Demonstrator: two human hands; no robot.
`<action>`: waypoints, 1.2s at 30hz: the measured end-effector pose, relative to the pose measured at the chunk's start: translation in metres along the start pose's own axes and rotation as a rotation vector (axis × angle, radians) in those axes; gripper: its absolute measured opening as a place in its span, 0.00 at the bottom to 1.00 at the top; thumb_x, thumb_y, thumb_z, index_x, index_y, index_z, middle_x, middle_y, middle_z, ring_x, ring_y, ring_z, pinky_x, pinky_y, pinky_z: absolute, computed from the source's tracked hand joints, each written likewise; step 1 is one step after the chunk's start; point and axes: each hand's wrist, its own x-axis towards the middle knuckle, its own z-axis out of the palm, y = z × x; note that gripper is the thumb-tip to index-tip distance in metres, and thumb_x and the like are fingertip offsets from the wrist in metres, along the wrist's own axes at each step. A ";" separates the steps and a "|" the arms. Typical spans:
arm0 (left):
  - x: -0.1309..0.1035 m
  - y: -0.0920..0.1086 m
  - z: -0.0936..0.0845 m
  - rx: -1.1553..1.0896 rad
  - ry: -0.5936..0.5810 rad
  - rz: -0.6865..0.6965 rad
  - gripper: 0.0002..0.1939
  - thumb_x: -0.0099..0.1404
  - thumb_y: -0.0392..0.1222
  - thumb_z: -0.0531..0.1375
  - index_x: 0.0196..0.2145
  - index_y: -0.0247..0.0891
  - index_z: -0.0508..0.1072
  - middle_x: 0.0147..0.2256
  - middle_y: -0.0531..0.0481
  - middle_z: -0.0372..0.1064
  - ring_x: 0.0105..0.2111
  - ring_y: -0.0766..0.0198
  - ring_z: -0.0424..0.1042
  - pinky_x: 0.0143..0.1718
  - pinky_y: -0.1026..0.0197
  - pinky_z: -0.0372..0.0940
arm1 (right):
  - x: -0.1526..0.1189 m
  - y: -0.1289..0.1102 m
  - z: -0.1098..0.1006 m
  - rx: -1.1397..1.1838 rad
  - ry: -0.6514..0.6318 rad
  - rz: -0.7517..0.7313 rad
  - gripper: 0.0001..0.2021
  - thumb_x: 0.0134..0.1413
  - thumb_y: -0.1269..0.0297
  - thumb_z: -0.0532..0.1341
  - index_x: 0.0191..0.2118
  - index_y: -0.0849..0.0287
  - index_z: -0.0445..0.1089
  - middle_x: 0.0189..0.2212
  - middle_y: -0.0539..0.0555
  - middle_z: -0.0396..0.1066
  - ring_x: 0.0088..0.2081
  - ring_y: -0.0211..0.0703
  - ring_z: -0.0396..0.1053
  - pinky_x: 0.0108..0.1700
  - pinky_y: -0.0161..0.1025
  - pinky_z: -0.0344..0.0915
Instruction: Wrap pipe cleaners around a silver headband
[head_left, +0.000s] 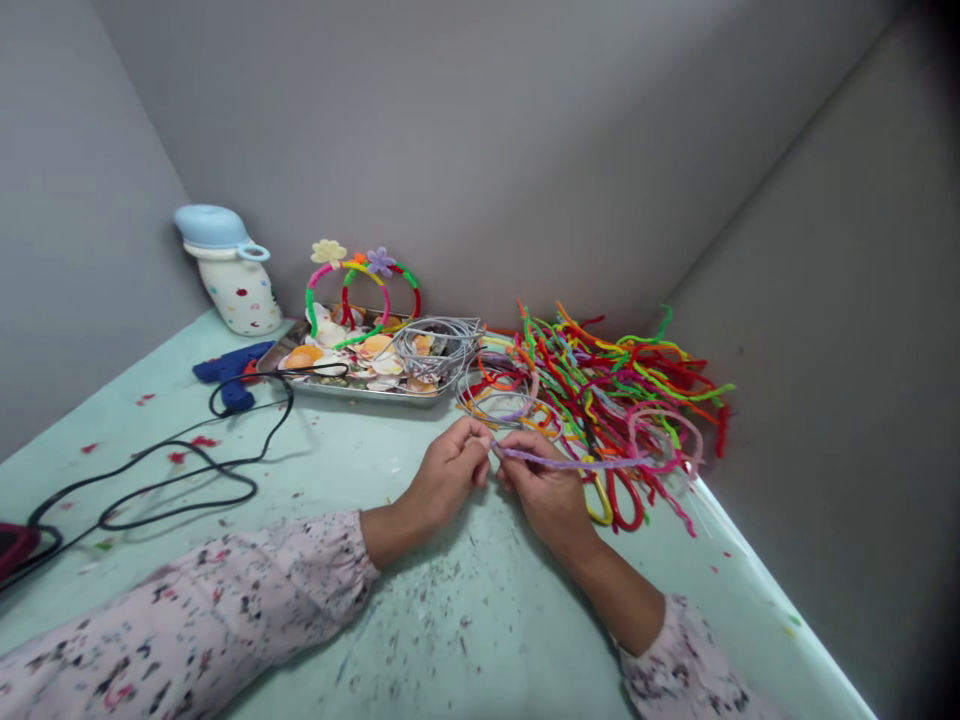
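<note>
Over the middle of the pale green table, above its dark specks, two hands meet. The left hand and the right hand are almost touching, with a purple pipe cleaner held between them. The left hand's thumb and finger pinch it close to one end. The right hand's fingers are closed on it just beside that, and the long tail sticks out to the right, past the hand. To work it well, I think small pinches near the tip are best, with the right hand keeping firm so the fuzzy wire does not spin. Sharp bends could leave kinks.

The tail is what could get caught. It reaches in front of a yellow loop and a red loop, maybe scissor handles, and the messy pipe cleaner pile. I can't tell if it touches them. A pale pink hoop lies there too.

To the left, a loopy black cord lies near a blue glue gun, clear of the hands. Farther back, a metal tray has shells, gray wire coils and bright flower hoops. A white bottle with a blue lid stands behind, by the wall.
</note>
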 end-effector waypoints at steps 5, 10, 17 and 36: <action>0.000 0.002 0.000 -0.014 0.000 0.004 0.06 0.65 0.42 0.52 0.32 0.38 0.63 0.17 0.59 0.56 0.17 0.73 0.52 0.20 0.69 0.48 | 0.000 0.000 0.000 0.085 -0.032 0.010 0.05 0.55 0.62 0.61 0.37 0.55 0.69 0.21 0.46 0.67 0.22 0.35 0.63 0.25 0.33 0.60; 0.002 0.000 -0.002 -0.024 0.011 0.019 0.05 0.65 0.41 0.53 0.33 0.38 0.63 0.18 0.59 0.56 0.19 0.72 0.53 0.21 0.69 0.48 | 0.000 -0.003 -0.002 0.252 -0.079 0.040 0.06 0.57 0.62 0.58 0.38 0.57 0.69 0.24 0.48 0.70 0.23 0.34 0.65 0.25 0.31 0.60; 0.003 -0.004 -0.003 0.023 -0.003 0.053 0.05 0.65 0.42 0.54 0.33 0.39 0.64 0.20 0.58 0.57 0.19 0.72 0.53 0.21 0.68 0.48 | 0.002 -0.006 -0.001 0.258 -0.058 0.105 0.10 0.57 0.57 0.59 0.33 0.58 0.68 0.22 0.47 0.69 0.21 0.32 0.63 0.22 0.30 0.58; 0.002 -0.006 -0.006 0.136 0.007 0.102 0.05 0.66 0.41 0.53 0.33 0.38 0.64 0.20 0.58 0.56 0.20 0.71 0.52 0.22 0.67 0.48 | 0.008 -0.004 -0.003 0.124 -0.039 0.176 0.12 0.49 0.55 0.64 0.32 0.59 0.72 0.20 0.47 0.68 0.21 0.35 0.63 0.23 0.32 0.60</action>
